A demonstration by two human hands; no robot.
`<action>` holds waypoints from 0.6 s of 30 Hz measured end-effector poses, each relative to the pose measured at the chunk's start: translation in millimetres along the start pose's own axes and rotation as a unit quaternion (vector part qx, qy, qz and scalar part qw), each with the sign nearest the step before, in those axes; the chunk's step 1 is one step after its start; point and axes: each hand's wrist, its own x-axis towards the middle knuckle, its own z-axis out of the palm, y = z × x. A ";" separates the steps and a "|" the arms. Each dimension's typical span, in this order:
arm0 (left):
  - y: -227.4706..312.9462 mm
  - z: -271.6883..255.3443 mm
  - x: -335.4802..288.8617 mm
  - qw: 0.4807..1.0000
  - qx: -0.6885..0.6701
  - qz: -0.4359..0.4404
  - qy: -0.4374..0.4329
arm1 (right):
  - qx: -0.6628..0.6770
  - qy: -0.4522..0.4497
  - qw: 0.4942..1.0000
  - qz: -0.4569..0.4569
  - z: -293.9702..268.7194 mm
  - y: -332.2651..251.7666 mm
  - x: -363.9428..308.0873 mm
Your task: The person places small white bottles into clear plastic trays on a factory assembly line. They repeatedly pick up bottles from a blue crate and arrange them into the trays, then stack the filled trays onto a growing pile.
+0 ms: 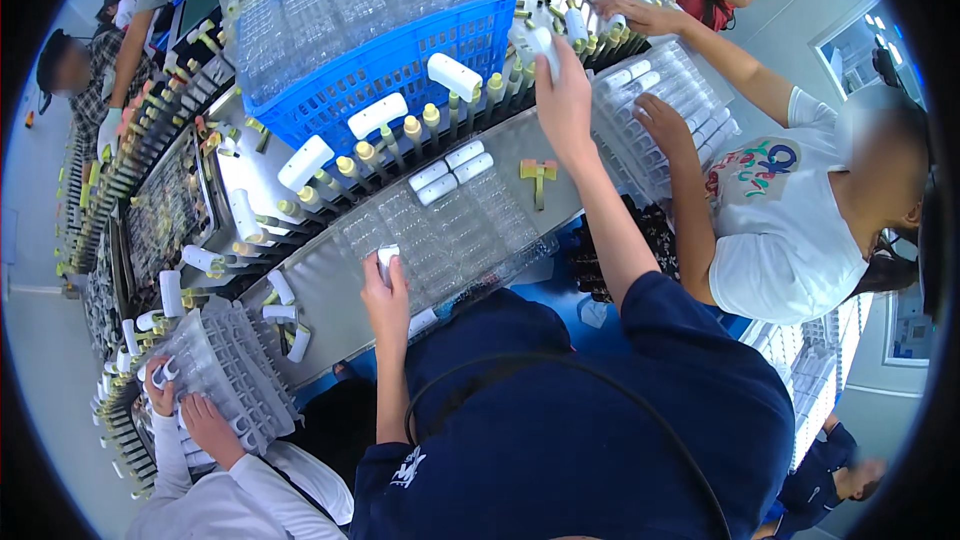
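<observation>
My left hand (387, 302) is closed around a small white plastic casing (388, 256), just above the left edge of a transparent blister tray (455, 240). Several white casings (450, 172) lie in the tray's far end; its nearer pockets hold none. Reaching out to the right, my right hand (567, 105) grips another white casing (541, 42) beside a row of yellow-tipped pegs (431, 116). Larger-looking white casings (378, 117) sit tilted on several pegs to the left of that hand.
Behind the pegs stands a blue crate (400, 70) filled with transparent trays (350, 0). A yellow clip-like piece (538, 180) lies right of my tray. Co-workers handle trays on both sides: a filled one (660, 120) at right, a stack (225, 370) at left. Loose casings (280, 312) lie on the metal table.
</observation>
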 end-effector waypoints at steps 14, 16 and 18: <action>-29.0 -49.7 -18.5 0.993 0.060 -0.021 0.102 | -0.168 -0.123 0.970 -0.128 80.9 -49.2 -48.1; -41.4 -59.9 -14.2 0.990 0.070 -0.023 0.121 | -0.178 -0.148 0.965 -0.122 82.7 -61.7 -55.8; -48.5 -66.4 -8.8 0.989 0.066 -0.030 0.131 | -0.188 -0.178 0.959 -0.116 86.1 -74.7 -62.0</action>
